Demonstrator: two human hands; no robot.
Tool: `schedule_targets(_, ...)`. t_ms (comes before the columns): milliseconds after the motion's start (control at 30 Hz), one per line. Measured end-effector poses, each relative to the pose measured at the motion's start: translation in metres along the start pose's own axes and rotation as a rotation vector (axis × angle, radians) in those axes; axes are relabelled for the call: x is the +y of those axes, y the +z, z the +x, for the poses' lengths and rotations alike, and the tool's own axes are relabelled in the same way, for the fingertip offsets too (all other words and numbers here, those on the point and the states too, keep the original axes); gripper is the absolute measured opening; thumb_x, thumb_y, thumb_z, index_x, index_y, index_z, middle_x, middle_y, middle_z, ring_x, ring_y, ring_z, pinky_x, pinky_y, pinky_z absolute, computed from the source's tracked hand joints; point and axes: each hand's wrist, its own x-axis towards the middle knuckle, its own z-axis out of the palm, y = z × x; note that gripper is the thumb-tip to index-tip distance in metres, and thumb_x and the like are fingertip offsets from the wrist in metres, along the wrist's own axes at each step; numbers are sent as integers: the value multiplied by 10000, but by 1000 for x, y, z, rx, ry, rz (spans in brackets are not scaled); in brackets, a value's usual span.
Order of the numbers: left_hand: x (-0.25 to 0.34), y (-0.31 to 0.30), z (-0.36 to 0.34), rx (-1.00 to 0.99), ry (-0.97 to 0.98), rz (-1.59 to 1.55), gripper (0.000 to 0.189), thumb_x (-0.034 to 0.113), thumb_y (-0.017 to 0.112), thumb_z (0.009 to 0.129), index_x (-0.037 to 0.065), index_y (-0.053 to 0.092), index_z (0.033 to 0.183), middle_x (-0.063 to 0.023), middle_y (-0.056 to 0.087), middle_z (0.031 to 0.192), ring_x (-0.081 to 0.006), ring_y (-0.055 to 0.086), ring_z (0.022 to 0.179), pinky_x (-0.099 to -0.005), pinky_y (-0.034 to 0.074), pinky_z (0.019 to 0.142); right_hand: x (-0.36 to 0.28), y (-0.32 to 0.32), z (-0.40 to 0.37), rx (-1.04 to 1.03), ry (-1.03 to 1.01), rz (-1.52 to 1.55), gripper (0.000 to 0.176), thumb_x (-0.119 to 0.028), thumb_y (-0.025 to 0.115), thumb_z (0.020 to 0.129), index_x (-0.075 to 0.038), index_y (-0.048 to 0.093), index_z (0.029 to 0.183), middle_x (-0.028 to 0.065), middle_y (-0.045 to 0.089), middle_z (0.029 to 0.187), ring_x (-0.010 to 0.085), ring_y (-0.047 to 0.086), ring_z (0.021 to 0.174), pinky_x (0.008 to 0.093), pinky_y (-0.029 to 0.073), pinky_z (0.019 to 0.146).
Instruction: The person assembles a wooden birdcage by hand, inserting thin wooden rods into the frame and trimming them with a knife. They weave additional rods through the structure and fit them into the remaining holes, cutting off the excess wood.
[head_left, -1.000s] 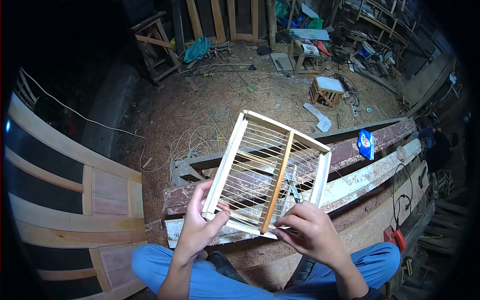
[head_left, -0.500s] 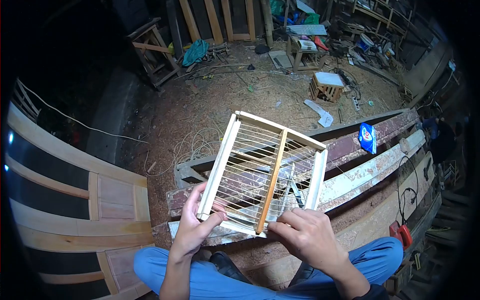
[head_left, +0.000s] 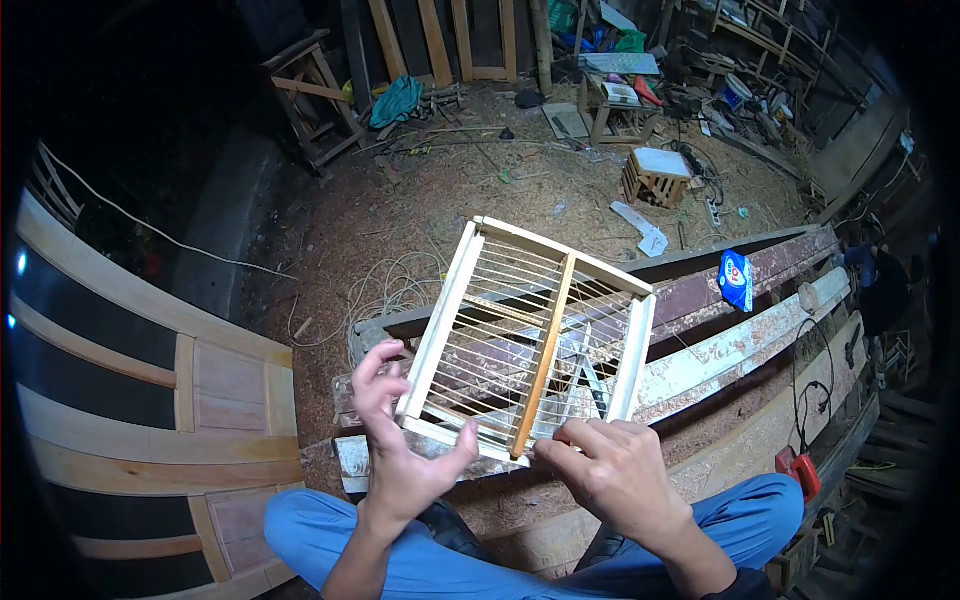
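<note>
In front of me is a small pale wooden frame (head_left: 445,312) strung with several thin bars, like a cage panel. A darker orange-brown strip (head_left: 545,362) runs down across the bars, and a shorter crosspiece (head_left: 503,311) sits left of it. My right hand (head_left: 610,470) grips the frame's near edge beside the strip's lower end, its fingertips curled over the wood. My left hand (head_left: 410,445) is open at the near left corner, with the thumb and fingers spread apart.
Long planks, a maroon beam (head_left: 690,295) and a white beam (head_left: 710,355), lie beneath the frame. A blue packet (head_left: 735,280) rests on them. A red tool (head_left: 800,475) with a black cord is at right. Panelled wooden doors (head_left: 150,450) stand left; a slatted stool (head_left: 657,178) is farther off.
My left hand has let go of the frame's corner and opened, fingers spreading. My right hand keeps its grip, and the frame has stayed nearly in place.
</note>
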Motion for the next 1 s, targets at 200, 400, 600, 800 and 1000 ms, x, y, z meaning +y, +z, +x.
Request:
schedule_targets(200,33,-15,11,-405,-42,435,131,197,857,741,114,797,823,-229,424,1570,-464,275,1496,-567,259,1215,-8,0,6,-11,0,-68,147,-154,662,819,-105,660,958,6,559,831,136,655,766,300,518,631)
schedule_targets(400,38,-16,11,-424,-71,447,125,170,858,720,125,812,827,-219,433,1590,-459,252,1519,-555,238,1229,-12,-2,15,-71,-9,-95,126,-128,670,805,-89,620,914,23,566,844,149,684,771,321,527,590)
schedule_targets(600,32,-22,15,-419,-114,408,112,146,839,735,99,811,832,-232,423,1594,-475,214,1529,-557,223,1234,-2,9,23,-107,-34,74,173,-151,679,880,-86,617,1028,42,574,879,195,692,728,354,508,547)
schedule_targets(800,29,-24,15,-436,-110,436,101,140,833,738,90,793,815,-228,412,1602,-475,206,1532,-558,203,1240,-3,14,27,-130,-23,83,213,-196,700,912,-122,633,1100,28,575,892,212,679,671,364,467,526)
schedule_targets(1000,25,-26,16,-405,-129,394,100,152,843,717,117,792,796,-204,435,1600,-456,214,1535,-562,191,1240,-23,-4,32,-145,-5,-50,144,-98,672,821,-62,603,943,39,578,885,175,724,776,337,544,558)
